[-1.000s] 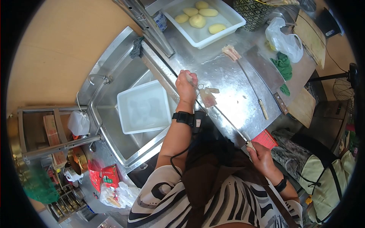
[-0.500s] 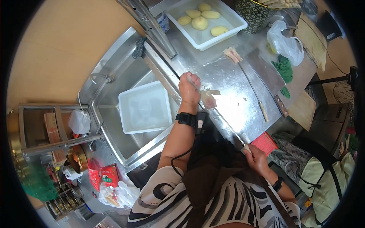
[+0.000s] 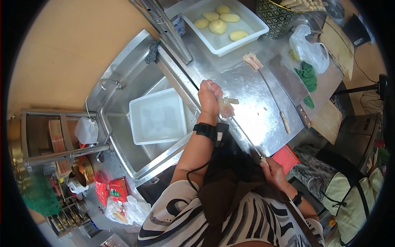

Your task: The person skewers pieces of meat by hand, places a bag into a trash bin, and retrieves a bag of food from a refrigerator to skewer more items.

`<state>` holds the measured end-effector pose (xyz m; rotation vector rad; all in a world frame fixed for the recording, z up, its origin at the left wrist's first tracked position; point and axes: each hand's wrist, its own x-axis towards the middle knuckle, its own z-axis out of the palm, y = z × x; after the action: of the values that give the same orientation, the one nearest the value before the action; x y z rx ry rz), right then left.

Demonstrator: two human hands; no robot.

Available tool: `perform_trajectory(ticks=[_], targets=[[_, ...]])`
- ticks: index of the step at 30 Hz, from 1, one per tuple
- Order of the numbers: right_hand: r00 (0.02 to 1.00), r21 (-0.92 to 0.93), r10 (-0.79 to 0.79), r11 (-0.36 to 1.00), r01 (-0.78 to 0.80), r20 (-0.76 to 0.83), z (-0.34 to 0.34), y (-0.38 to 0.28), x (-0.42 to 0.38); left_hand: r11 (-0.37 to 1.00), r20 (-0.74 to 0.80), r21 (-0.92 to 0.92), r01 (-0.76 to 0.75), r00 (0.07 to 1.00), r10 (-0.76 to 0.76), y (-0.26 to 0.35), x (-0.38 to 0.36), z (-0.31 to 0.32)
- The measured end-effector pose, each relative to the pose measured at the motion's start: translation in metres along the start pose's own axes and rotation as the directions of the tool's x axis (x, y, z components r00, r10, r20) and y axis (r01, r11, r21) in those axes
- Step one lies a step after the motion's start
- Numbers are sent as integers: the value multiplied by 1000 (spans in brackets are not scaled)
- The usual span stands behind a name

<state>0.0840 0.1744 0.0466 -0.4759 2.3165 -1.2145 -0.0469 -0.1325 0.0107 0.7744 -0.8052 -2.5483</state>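
My left hand (image 3: 209,99) is closed around the far end of a long metal skewer (image 3: 242,133) that lies across the steel counter (image 3: 255,111). Pale raw meat pieces (image 3: 226,108) sit on the skewer right beside that hand. My right hand (image 3: 272,172) grips the skewer's near handle end at the counter's front edge. A black band with a cable is strapped on my left wrist.
A second skewer (image 3: 269,88) with meat at its tip lies further right, next to a cleaver (image 3: 293,88). A white tub of peeled potatoes (image 3: 224,24) stands at the back. The sink (image 3: 123,82) on the left holds a white tub (image 3: 158,117). A plastic bag (image 3: 308,47) and green cloth (image 3: 305,74) lie right.
My left hand has slid along the skewer toward the meat, now touching it. My right hand has pulled the handle end slightly nearer my body.
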Motion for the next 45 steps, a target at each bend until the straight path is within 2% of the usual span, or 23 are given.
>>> perform_trajectory(ticks=[13,18,31,34,36,39,43,45], targets=[[1000,3,9,1000,-9,19,-2,-8,6,996,25,87,-33,999,31,0,-6,9],[999,17,-34,999,34,-12,-2,-9,8,990,92,111,-83,993,73,0,-9,11],[1000,4,-3,1000,3,-5,-5,-16,13,987,107,153,-51,994,34,-5,-14,13],[999,-9,-6,1000,6,-44,-6,-18,15,993,94,113,-29,995,18,-5,-8,10],[999,43,17,999,-15,-43,-8,-22,16,997,182,-74,26,983,-12,3,-8,12],[997,65,36,997,-32,-62,-7,-14,15,983,259,-171,71,966,-25,11,-5,7],[996,76,20,997,-14,-87,-4,-7,12,982,299,-168,87,954,-33,15,-4,-7],[995,138,77,988,-68,-57,-3,-3,10,974,275,-201,104,960,-46,13,-4,-11]])
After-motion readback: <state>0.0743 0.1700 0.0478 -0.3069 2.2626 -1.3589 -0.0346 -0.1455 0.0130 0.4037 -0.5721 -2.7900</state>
